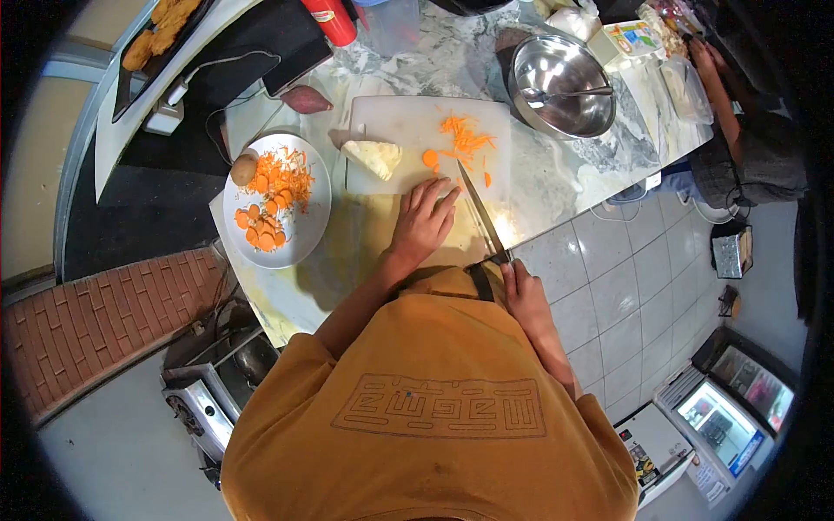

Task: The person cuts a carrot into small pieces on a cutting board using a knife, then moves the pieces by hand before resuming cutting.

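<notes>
Marble worktop (556, 174) carried a white cutting board (408, 122) with shredded carrot (466, 136). My left hand (423, 221) lay open and flat at the board's near edge. My right hand (521, 285) gripped a knife (482, 213), its blade angled toward the carrot.

Left hand (423, 221), centre of frame: palm down, fingers extended and close together, pointing up-right; forearm bare, running to lower left. Right hand (519, 282), right of centre: closed round knife (483, 219); forearm runs to lower right
</notes>
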A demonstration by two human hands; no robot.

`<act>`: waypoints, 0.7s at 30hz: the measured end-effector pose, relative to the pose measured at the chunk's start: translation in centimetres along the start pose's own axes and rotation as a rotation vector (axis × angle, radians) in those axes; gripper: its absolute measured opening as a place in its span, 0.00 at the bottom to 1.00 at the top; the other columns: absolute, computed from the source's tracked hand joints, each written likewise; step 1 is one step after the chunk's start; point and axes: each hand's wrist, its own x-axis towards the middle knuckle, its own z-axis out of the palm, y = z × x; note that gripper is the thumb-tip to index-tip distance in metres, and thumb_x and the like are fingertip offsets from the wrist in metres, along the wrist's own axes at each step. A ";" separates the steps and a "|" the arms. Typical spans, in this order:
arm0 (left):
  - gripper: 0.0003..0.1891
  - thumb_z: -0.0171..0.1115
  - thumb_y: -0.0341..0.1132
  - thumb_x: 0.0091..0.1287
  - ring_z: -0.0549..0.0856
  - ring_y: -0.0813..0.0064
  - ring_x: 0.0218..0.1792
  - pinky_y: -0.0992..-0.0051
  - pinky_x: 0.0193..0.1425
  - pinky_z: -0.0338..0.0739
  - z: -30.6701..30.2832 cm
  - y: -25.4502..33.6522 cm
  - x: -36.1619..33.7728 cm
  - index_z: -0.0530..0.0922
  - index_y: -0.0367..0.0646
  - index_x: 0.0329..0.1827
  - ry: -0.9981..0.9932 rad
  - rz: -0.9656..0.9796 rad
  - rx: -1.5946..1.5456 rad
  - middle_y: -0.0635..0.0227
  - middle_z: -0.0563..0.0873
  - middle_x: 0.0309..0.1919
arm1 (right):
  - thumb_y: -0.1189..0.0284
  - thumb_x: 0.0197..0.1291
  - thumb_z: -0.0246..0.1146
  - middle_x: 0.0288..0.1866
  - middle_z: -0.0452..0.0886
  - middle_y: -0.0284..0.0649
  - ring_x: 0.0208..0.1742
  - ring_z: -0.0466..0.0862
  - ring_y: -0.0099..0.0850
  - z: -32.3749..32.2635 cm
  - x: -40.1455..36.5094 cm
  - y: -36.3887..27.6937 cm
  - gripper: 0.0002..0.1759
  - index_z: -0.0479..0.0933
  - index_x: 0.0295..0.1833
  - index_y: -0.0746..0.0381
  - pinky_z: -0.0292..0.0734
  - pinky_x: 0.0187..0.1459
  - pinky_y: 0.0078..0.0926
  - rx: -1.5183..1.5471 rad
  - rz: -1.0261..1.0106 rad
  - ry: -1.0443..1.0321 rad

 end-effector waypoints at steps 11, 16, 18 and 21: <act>0.20 0.61 0.30 0.66 0.76 0.55 0.59 0.56 0.63 0.69 -0.1 0.0 0.2 0.79 0.44 0.63 0.017 0.024 -0.014 0.59 0.77 0.60 | 0.60 0.76 0.52 0.27 0.79 0.68 0.34 0.80 0.69 1.3 0.3 -0.2 0.17 0.70 0.45 0.65 0.74 0.31 0.63 -0.090 -0.020 0.078; 0.21 0.63 0.33 0.65 0.75 0.56 0.60 0.56 0.63 0.69 0.1 0.0 0.2 0.79 0.45 0.63 0.009 0.034 0.027 0.59 0.76 0.60 | 0.60 0.76 0.51 0.28 0.79 0.68 0.34 0.80 0.68 1.3 0.1 -0.3 0.17 0.70 0.45 0.66 0.74 0.31 0.63 -0.080 0.008 0.065; 0.22 0.63 0.34 0.65 0.75 0.56 0.60 0.56 0.63 0.69 0.0 0.2 0.3 0.78 0.46 0.63 0.002 0.035 0.044 0.59 0.76 0.60 | 0.60 0.76 0.51 0.29 0.79 0.68 0.35 0.80 0.68 1.7 0.2 0.4 0.17 0.71 0.46 0.66 0.73 0.32 0.64 -0.040 0.003 0.076; 0.22 0.61 0.34 0.67 0.74 0.56 0.60 0.54 0.64 0.67 0.0 0.3 0.4 0.77 0.49 0.66 -0.022 0.019 0.049 0.60 0.75 0.61 | 0.60 0.76 0.51 0.29 0.79 0.68 0.36 0.79 0.68 1.6 0.1 0.4 0.18 0.72 0.46 0.66 0.72 0.32 0.63 0.006 -0.013 0.071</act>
